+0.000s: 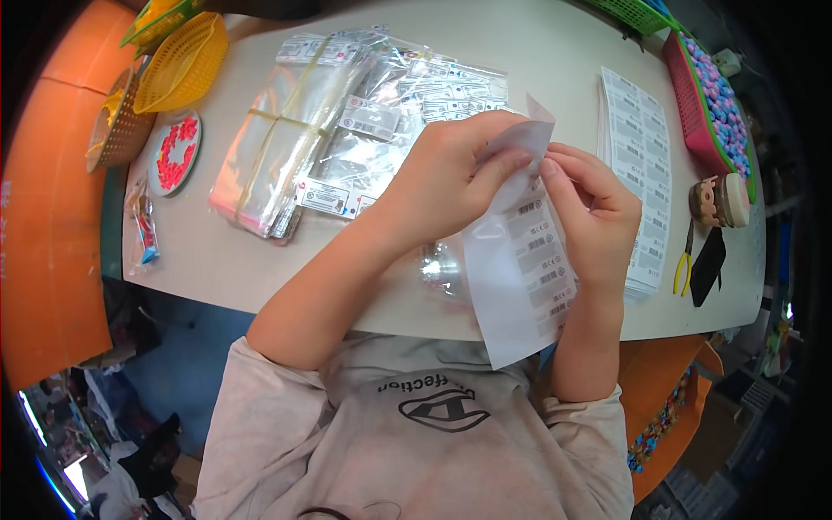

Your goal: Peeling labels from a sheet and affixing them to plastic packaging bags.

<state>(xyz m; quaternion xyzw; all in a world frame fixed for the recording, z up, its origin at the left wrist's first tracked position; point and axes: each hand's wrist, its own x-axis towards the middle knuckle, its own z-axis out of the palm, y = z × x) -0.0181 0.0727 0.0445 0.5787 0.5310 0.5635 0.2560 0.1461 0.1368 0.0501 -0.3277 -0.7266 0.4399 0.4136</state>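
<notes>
A sheet of barcode stickers [539, 269], part printed and part plain white, hangs from my hands over the table's front edge. My left hand [459, 169] is closed on its curled upper end, thumb on top. My right hand [598, 208] pinches at the sheet's right upper edge, fingers curled; whether a single sticker is between the fingertips I cannot make out. Beneath and beyond my left hand lie clear plastic bags [364, 147] with printed labels on them. To their left is a tied bundle of clear bags [282, 130]. A stack of sticker sheets [637, 147] lies right of my right hand.
At the left are yellow baskets [184, 61] and a plate [179, 178] of small red pieces. A pink basket [689, 113] of blue and purple beads stands at the right, near a lidded jar [721, 201], yellow-handled pliers [684, 267] and a black flat object [709, 264].
</notes>
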